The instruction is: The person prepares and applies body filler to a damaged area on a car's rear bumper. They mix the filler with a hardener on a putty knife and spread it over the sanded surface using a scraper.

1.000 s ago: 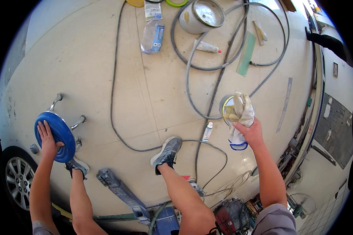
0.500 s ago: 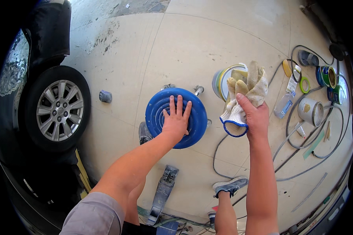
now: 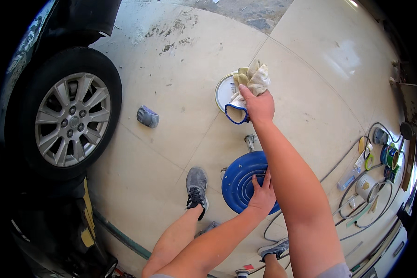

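— Please, where was the right hand?

— Your right hand (image 3: 260, 105) was in the air beyond the blue stool (image 3: 234, 185), on the side farther from your body. It was closed around the pale work gloves (image 3: 255, 78); your thumb pressed on them from above, and the other fingers were mostly hidden. The blue-edged cuff hung open on the left of your wrist.

— And the round tin (image 3: 223, 92)?

— It was also beyond the stool, just behind the gloves, which covered one part of it. Whether your fingers pinched this tin too, I cannot tell.

— What did the left hand do?

— Your left hand (image 3: 262, 197) rested on the seat of the stool, with the thumb spread away from the visible fingers. It did not pinch anything that I could see. Your right forearm passed over the stool's right edge and hid some fingertips.

— Which things were around the stool?

— Well to its left stood the car wheel (image 3: 72, 120), with silver spokes. Between the wheel and the stool, a little farther from you, there was a small grey block (image 3: 148, 116). Well to the right of the stool were a clear plastic bottle (image 3: 345, 180) and a white bucket (image 3: 366, 187).
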Available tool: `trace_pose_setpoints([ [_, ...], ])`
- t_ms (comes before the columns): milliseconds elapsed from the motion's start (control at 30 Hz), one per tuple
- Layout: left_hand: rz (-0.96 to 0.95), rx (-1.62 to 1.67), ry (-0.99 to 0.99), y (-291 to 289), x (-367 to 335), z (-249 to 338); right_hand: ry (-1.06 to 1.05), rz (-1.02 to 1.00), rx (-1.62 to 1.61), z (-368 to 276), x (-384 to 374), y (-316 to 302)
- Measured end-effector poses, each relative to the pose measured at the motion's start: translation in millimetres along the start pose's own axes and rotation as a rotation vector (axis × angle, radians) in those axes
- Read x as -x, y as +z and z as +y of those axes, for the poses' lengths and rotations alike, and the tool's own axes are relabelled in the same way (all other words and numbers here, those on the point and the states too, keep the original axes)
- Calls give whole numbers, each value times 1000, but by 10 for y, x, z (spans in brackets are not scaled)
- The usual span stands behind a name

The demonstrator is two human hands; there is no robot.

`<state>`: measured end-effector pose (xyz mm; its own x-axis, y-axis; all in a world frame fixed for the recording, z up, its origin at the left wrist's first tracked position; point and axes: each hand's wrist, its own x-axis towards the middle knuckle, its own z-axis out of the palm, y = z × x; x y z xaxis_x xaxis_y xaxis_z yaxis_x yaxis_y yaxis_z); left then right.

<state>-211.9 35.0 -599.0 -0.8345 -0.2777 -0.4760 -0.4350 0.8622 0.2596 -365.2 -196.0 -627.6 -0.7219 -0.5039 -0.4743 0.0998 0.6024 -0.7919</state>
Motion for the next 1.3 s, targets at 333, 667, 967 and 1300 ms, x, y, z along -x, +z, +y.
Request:
trace_pose_setpoints([
  [333,-48,43,51,45,5,-88,70,11,364,282,210,-259],
  [667,-114,-296,-69,-251,-77,337,230,664,-124,3058,2685,-3429],
  [967,101,-336,63,36,-189,99,1224,738,260,7037,5112,-5436],
  [1300,105,-324,34,-39,-1265,1549,1151,707,224,7624,5267,-5776],
])
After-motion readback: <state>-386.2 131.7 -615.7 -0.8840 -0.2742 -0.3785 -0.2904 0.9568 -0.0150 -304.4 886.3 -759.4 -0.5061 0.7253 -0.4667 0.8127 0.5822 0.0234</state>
